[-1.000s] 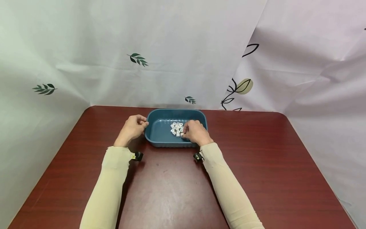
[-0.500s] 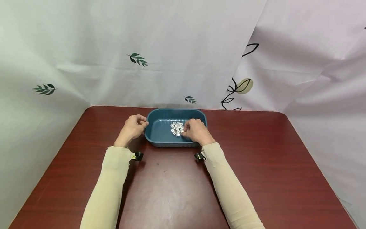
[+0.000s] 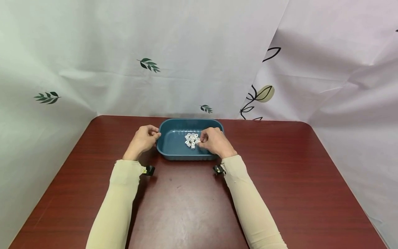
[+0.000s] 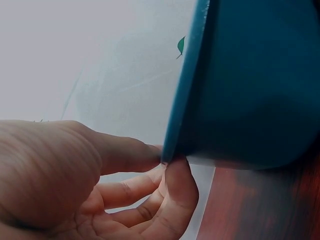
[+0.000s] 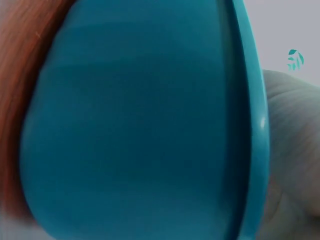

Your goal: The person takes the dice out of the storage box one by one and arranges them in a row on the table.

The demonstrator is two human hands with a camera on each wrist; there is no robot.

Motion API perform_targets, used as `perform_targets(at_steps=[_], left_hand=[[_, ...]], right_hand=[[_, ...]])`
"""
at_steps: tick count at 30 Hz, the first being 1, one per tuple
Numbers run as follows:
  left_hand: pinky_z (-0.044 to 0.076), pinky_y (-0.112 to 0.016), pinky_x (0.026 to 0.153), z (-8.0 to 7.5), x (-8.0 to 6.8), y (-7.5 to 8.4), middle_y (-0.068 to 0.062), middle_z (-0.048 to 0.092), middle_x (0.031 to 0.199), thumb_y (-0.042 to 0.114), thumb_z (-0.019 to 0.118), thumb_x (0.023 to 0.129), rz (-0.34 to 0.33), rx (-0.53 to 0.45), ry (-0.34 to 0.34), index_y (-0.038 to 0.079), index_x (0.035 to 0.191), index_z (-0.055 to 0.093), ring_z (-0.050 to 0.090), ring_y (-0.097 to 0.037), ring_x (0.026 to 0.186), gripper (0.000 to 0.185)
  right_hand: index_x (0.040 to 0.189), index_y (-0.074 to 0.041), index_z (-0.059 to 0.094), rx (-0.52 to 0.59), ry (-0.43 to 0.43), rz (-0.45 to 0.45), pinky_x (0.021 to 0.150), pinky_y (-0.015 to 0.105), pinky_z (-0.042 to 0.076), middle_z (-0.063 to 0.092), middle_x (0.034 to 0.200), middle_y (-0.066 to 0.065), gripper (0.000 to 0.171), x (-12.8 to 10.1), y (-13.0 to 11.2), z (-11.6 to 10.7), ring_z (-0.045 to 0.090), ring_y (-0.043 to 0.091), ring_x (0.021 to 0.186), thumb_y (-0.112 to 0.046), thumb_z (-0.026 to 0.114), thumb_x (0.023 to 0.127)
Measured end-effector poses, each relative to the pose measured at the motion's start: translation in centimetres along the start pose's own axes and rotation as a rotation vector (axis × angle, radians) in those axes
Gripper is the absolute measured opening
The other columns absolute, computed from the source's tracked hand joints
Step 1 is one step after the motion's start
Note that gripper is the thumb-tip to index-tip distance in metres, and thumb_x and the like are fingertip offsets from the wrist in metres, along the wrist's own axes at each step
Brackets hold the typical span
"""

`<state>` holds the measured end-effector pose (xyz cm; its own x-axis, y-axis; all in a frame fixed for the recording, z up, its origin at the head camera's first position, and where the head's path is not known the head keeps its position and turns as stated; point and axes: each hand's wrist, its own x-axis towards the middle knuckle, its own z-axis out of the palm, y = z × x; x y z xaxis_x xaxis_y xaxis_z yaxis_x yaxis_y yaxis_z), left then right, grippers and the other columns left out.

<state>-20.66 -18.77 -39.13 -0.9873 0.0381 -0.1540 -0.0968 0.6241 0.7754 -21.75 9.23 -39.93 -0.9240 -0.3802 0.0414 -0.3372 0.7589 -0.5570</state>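
A blue plastic tray (image 3: pixel 174 156) stands on the red-brown table, with a pile of several small white dice (image 3: pixel 191 139) inside it. My left hand (image 3: pixel 154 134) pinches the tray's left rim; in the left wrist view the left hand (image 4: pixel 165 161) holds the rim of the tray (image 4: pixel 250 90) between thumb and forefinger. My right hand (image 3: pixel 203 137) hovers over the right side of the pile, its curled fingertips pinched together on a die that is barely visible. The right wrist view shows mostly the outer wall of the tray (image 5: pixel 140 125).
The table (image 3: pixel 280 180) spreads wide to the left, right and front of the tray. White cloth with leaf prints (image 3: pixel 149 64) hangs close behind and on both sides. A black wrist strap (image 3: pixel 150 169) sits at each cuff.
My right hand has lifted slightly out of the dice pile and shifted a little to the right. The left hand keeps its hold on the rim.
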Motion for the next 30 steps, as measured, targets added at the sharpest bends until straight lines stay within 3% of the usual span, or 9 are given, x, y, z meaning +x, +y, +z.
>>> perform_targets(at_steps=[10, 25, 30], left_hand=[[0.060, -0.048, 0.083, 0.1, 0.0, -0.2, -0.018, 0.059, 0.101, 0.014, 0.055, 0.105, -0.003, -0.006, -0.001, -0.007, 0.127, 0.057, 0.065, -0.023, 0.079, 0.030], [0.061, -0.039, 0.076, -0.2, -0.1, -0.3, -0.019, 0.061, 0.102, 0.016, 0.055, 0.106, 0.023, 0.037, 0.002, -0.006, 0.128, 0.058, 0.066, -0.022, 0.076, 0.032], [0.061, -0.043, 0.080, 0.0, -0.1, -0.2, -0.020, 0.061, 0.103, 0.015, 0.056, 0.105, 0.026, 0.027, 0.010, -0.007, 0.129, 0.058, 0.066, -0.022, 0.076, 0.032]], right_hand=[[0.081, -0.016, 0.072, 0.005, 0.020, -0.020, 0.069, 0.030, 0.054, 0.068, 0.078, -0.002, 0.012, -0.4, 0.4, -1.3, 0.063, 0.012, 0.071, -0.020, 0.080, 0.089], [0.086, -0.013, 0.072, 0.016, 0.068, -0.019, 0.071, 0.031, 0.054, 0.067, 0.080, 0.001, 0.011, -1.1, 1.4, -3.2, 0.063, 0.015, 0.076, -0.021, 0.079, 0.089], [0.086, -0.013, 0.072, 0.026, 0.075, -0.014, 0.072, 0.033, 0.054, 0.068, 0.081, 0.002, 0.011, -1.3, 1.9, -3.9, 0.063, 0.016, 0.077, -0.021, 0.079, 0.089]])
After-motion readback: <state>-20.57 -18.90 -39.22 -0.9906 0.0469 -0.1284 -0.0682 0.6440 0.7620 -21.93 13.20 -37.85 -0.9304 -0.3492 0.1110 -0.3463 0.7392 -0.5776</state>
